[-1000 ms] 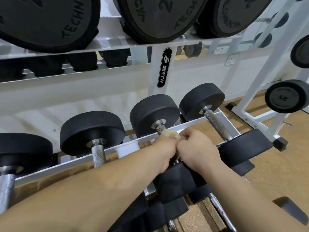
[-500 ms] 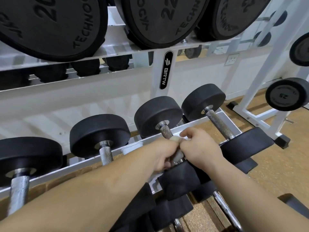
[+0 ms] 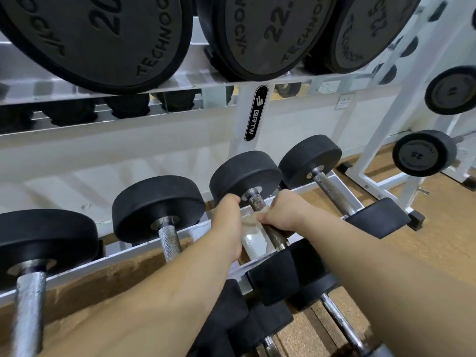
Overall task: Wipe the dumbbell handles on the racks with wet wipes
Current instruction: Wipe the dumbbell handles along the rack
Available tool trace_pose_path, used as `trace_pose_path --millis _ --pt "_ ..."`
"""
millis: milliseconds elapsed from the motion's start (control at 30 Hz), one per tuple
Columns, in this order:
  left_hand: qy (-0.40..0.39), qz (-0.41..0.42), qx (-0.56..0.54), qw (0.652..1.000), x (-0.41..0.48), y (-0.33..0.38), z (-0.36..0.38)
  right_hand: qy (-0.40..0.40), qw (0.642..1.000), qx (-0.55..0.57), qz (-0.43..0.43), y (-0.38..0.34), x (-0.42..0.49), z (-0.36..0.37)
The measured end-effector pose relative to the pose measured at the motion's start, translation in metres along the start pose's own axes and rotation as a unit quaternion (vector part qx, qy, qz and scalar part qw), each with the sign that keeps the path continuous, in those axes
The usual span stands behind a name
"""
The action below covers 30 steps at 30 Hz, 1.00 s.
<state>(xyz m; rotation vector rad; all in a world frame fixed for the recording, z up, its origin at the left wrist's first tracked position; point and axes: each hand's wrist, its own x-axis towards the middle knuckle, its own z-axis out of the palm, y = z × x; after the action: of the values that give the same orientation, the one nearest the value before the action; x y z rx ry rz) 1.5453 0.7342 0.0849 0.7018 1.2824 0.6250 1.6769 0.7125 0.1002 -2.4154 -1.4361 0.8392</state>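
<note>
A black-headed dumbbell lies on the lower white rack (image 3: 123,249), third from the left, and its knurled steel handle (image 3: 256,202) shows between my hands. A crumpled, off-white wet wipe (image 3: 249,220) sits against the left side of that handle. My left hand (image 3: 228,220) is closed in a fist left of the handle and holds one end of the wipe. My right hand (image 3: 282,215) lies over the handle's right side with its fingers curled, pinching the wipe's other end. How far the wipe wraps under the handle is hidden.
Neighbouring dumbbell handles lie to the left (image 3: 168,240), far left (image 3: 28,310) and right (image 3: 334,195). Large dumbbells (image 3: 103,34) fill the shelf overhead. More dumbbells lie on a lower tier by my forearms (image 3: 340,320). A second white rack with dumbbells (image 3: 425,155) stands at the right on a wooden floor.
My hands were pressed together over the handle and have moved apart, baring the handle's upper end between them. The wipe is now stretched between them beside the handle.
</note>
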Motion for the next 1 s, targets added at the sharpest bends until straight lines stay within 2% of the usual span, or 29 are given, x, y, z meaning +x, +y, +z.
trace_pose_path --millis 167,267,467,600,733,800,867,933,1000 --pt "0.044 0.097 0.171 0.979 0.018 -0.008 0.007 0.048 0.972 0.227 0.033 0.001 0.025 -0.004" --pt "0.036 0.128 0.228 0.964 0.021 -0.014 0.007 0.001 0.955 0.296 0.019 -0.005 0.033 0.014" --pt "0.041 0.154 0.258 0.953 0.023 -0.014 0.001 -0.088 0.972 0.216 0.005 0.002 0.04 0.021" --pt "0.044 0.132 0.277 0.951 0.025 -0.017 -0.001 -0.106 0.992 0.056 -0.044 -0.007 0.033 0.015" --pt "0.043 0.12 0.281 0.951 0.027 -0.019 -0.004 -0.207 0.978 -0.03 0.006 -0.003 0.018 -0.001" --pt "0.035 0.123 0.286 0.95 0.028 -0.021 -0.004 -0.228 0.969 -0.09 0.024 0.005 0.012 -0.006" --pt "0.02 0.133 0.299 0.945 0.029 -0.023 -0.002 -0.225 0.971 -0.072 0.025 0.009 0.011 -0.008" --pt "0.012 0.142 0.303 0.942 0.028 -0.023 -0.001 -0.164 0.986 0.042 0.0 0.006 0.013 -0.002" --pt "0.007 0.158 0.309 0.938 0.025 -0.023 0.0 -0.08 0.981 0.177 -0.009 -0.001 0.017 0.005"
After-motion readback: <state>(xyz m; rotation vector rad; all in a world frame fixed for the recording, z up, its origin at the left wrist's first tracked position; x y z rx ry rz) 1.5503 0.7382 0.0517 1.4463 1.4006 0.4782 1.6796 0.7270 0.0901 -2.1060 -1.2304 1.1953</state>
